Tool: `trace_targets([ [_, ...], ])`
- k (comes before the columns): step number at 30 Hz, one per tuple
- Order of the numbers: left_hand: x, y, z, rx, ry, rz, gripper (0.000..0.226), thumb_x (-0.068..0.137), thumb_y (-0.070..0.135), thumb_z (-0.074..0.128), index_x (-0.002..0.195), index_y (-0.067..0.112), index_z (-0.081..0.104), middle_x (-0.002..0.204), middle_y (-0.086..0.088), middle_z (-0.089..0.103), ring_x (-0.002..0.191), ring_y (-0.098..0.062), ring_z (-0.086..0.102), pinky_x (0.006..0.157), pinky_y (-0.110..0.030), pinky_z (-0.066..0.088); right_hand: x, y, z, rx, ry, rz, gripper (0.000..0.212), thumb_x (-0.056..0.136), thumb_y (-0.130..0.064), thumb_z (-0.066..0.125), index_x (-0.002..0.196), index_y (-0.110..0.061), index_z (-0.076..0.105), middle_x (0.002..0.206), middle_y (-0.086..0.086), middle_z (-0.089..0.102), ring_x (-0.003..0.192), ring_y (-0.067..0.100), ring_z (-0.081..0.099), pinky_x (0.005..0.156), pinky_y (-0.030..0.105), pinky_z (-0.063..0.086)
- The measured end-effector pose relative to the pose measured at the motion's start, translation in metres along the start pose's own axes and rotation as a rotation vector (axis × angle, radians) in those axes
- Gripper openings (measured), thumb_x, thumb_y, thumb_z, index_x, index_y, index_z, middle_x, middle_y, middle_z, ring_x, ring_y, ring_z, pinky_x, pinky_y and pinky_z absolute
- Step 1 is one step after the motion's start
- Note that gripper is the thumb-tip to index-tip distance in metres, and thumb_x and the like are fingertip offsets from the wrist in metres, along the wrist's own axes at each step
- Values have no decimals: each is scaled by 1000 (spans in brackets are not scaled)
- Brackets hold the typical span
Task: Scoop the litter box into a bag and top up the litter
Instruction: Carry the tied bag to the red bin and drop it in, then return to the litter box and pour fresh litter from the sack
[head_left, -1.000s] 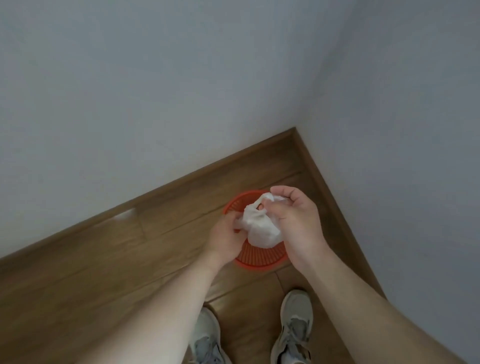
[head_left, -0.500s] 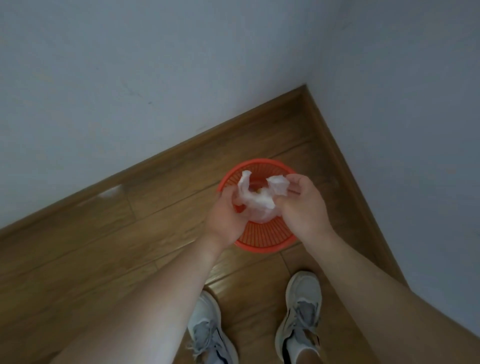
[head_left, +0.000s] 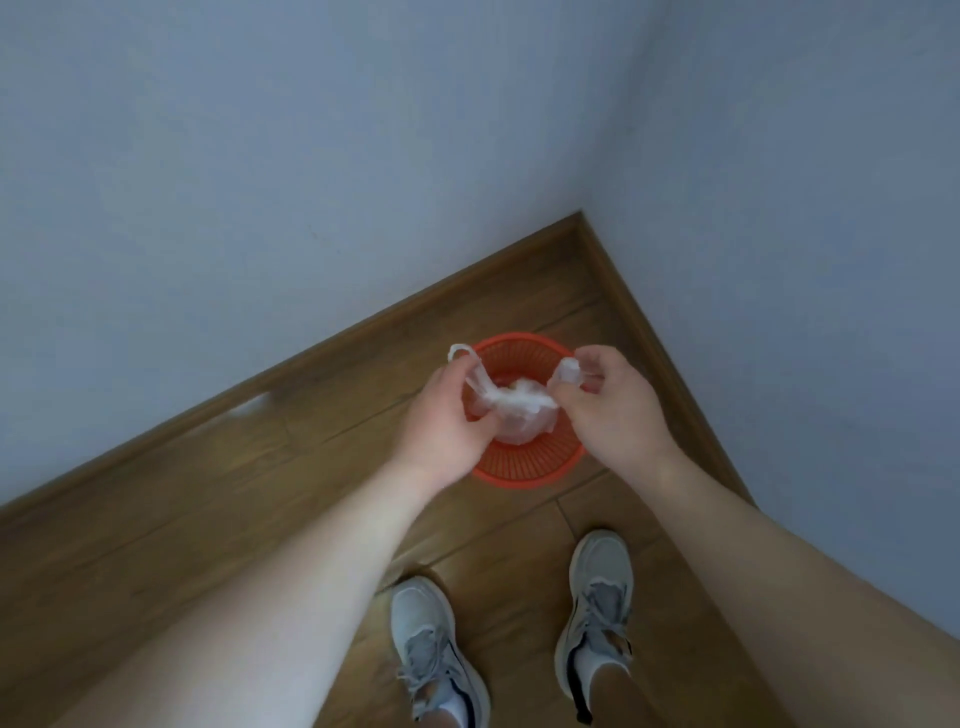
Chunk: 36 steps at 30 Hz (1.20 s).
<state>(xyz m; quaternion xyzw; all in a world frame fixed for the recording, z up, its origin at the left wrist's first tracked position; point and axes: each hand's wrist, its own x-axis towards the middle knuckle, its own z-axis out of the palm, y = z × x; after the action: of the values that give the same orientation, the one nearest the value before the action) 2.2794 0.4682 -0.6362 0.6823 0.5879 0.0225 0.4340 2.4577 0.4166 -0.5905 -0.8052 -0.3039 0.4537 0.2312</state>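
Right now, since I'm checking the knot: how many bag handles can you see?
2. The left handle loops up, gripped by the left hand; the right handle is pinched by the right hand. Both are above the red basket. None seems hidden.

One bag (head_left: 519, 415), one basket (head_left: 524, 467), two hands (head_left: 447, 415) (head_left: 618, 410), two shoes (head_left: 431, 639) (head_left: 600, 587) (grey).

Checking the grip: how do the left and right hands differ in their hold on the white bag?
The left hand curls round its handle low down, leaving a loop free above it; the right hand pinches its handle near the end. The left hand hangs over the left rim of the red basket, the right hand over its right rim. Both hold the white bag above the basket.
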Motion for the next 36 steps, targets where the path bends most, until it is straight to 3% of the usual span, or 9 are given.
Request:
trace_targets([
  [5,-37,37,-49,91,-17,127,61,86,37,68,142,31,44,145,7,51,130,-14,51,108,-39,45,-48,-26,-26,-83,10,-47,55,91,-39,65,140,-19,49,137,-1,58,124,14,54,88,22,39],
  [12,-99,95,-119,267,-94,260,57,94,43,58,147,30,39,153,10,41,137,-12,43,109,-32,39,-120,-80,-66,-212,35,-105,63,91,-46,61,146,-23,43,148,-1,49,134,18,46,106,30,37],
  [16,-140,135,-165,347,-102,282,57,97,48,50,149,31,35,158,10,33,143,-13,35,115,-36,35,-164,-121,-95,-314,45,-165,68,91,-51,56,150,-23,38,155,-2,40,140,18,40,112,34,35],
  [20,-178,175,-213,401,-61,279,55,98,53,43,148,29,38,158,6,33,140,-18,39,115,-41,34,-214,-171,-126,-404,81,-220,66,95,-54,47,151,-22,36,157,-3,36,143,16,34,115,34,30],
  [24,-212,213,-258,471,-30,305,54,100,51,38,149,26,38,159,-1,33,146,-20,29,119,-40,25,-260,-214,-157,-468,104,-260,68,95,-57,40,152,-20,35,158,-2,35,146,18,28,118,40,29],
  [36,-309,298,-365,553,103,341,56,102,49,32,151,23,35,160,-5,31,148,-24,27,120,-44,23,-381,-317,-212,-652,186,-379,63,99,-52,36,153,-19,32,159,2,32,148,24,23,117,41,24],
])
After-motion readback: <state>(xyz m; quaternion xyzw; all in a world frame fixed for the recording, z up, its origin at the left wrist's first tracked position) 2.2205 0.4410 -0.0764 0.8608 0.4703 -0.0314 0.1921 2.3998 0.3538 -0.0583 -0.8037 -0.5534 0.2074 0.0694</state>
